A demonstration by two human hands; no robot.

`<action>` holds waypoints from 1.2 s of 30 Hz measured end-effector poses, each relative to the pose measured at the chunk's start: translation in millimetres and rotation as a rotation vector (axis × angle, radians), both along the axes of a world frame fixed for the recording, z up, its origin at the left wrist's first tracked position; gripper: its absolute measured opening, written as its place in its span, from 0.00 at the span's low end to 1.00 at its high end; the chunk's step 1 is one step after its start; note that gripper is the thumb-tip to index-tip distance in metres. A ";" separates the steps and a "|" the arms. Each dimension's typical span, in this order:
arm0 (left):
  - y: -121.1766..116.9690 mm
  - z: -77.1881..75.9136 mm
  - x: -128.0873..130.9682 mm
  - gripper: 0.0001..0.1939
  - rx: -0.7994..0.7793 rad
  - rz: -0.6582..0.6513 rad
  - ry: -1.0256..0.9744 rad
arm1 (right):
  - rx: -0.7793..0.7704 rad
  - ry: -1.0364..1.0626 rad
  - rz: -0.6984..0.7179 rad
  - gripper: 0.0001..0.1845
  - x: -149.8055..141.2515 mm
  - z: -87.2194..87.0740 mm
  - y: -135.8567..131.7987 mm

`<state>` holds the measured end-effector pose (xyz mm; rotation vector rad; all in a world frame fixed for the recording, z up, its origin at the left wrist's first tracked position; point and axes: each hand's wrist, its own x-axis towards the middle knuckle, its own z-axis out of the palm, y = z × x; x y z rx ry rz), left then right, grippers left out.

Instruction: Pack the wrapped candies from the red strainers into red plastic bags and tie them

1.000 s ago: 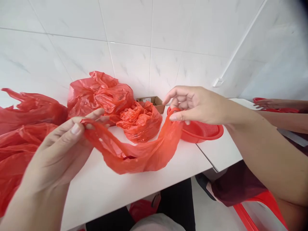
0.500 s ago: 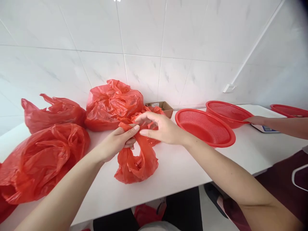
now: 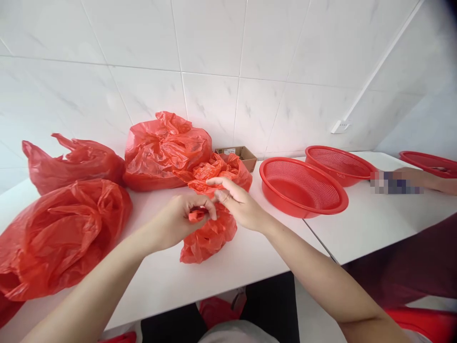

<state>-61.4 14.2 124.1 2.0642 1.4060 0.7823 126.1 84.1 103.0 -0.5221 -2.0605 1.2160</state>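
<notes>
A small red plastic bag sits on the white table in front of me, its top gathered up under my hands. My left hand is closed, with a twisted strip of the bag's red plastic between its curled fingers. Just right of it, my right hand has its index finger stretched out and its thumb apart, close to the left fingertips at the bag's top. Its other fingers are partly hidden. Directly behind my hands lies another crumpled red plastic bag.
Large filled red bags stand at the left and back. A cardboard box is by the tiled wall. Red mesh baskets stand to the right. A co-worker's hand is at the far right, over a blurred patch.
The bag's open handle loop has closed into a bunched top. My left hand has turned and lowered slightly. The co-worker's hand has left the rear basket and moved right.
</notes>
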 end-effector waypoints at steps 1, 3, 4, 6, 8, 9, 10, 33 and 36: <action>0.1 -5.0 1.1 0.10 0.105 0.083 0.079 | -0.030 -0.031 -0.004 0.17 -3.3 -9.0 4.3; 0.4 -14.6 2.1 0.16 0.342 0.237 0.204 | -0.070 -0.029 0.031 0.19 -7.6 -22.0 8.0; 0.6 -18.6 2.0 0.18 0.442 0.274 0.233 | -0.092 -0.011 0.073 0.21 -8.4 -25.3 7.6; 1.4 -24.2 1.0 0.20 0.573 0.264 0.234 | -0.127 0.019 0.157 0.20 -7.7 -26.0 4.3; 2.9 -27.1 -0.7 0.19 0.608 0.208 0.222 | -0.112 0.010 0.167 0.14 -4.1 -21.4 0.8; 3.5 -28.0 -1.8 0.18 0.595 0.186 0.234 | -0.090 -0.009 0.147 0.12 -1.1 -18.6 0.2; 3.7 -29.1 -3.4 0.17 0.572 0.171 0.255 | -0.062 -0.033 0.112 0.11 2.9 -16.2 0.9; 1.7 -80.5 39.0 0.15 -0.410 0.105 -0.797 | 0.140 -0.081 -0.071 0.10 -1.3 -17.1 8.8; -0.6 -81.0 37.5 0.20 -0.371 0.154 -0.798 | 0.153 -0.170 -0.123 0.09 -2.4 -32.6 11.9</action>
